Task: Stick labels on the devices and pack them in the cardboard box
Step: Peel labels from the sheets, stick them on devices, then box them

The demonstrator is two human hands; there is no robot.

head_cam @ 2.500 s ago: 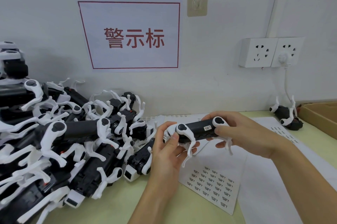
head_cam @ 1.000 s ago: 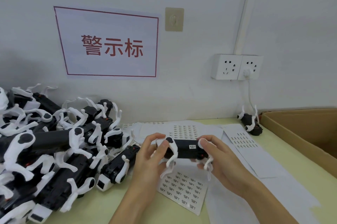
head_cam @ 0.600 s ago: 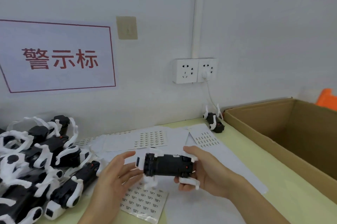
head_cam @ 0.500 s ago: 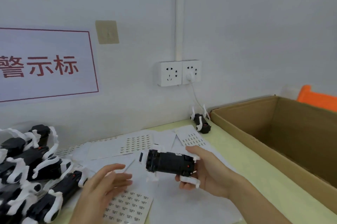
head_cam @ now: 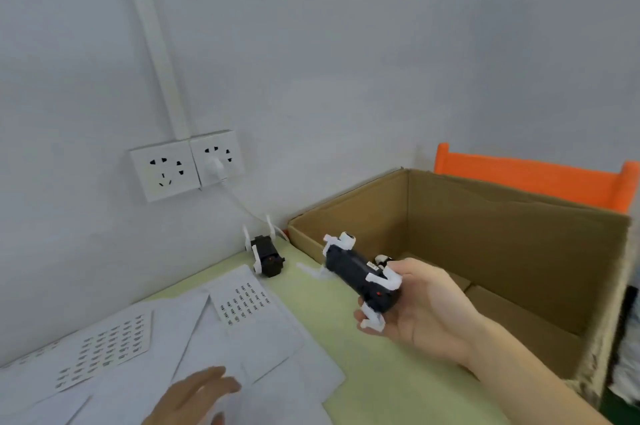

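Carry the labelled black device with white clips (head_cam: 360, 277) on over the near wall of the open cardboard box (head_cam: 512, 251) and set down low on the bare floor, rather than dropping from height. Gripped now in the right hand (head_cam: 415, 303), fingers curled under and round the rear end, front end pointing up and left above the box's near-left edge. Keep the thin white legs clear of the cardboard rim; likely fragile, likely to snag. Lay flat against a wall or corner, leaving room for more. Left hand (head_cam: 194, 397) low over the label sheets (head_cam: 242, 300), fingers relaxed and spread, holding nothing. A second device (head_cam: 266, 256) rests by the wall, corded to the wall socket (head_cam: 188, 165).
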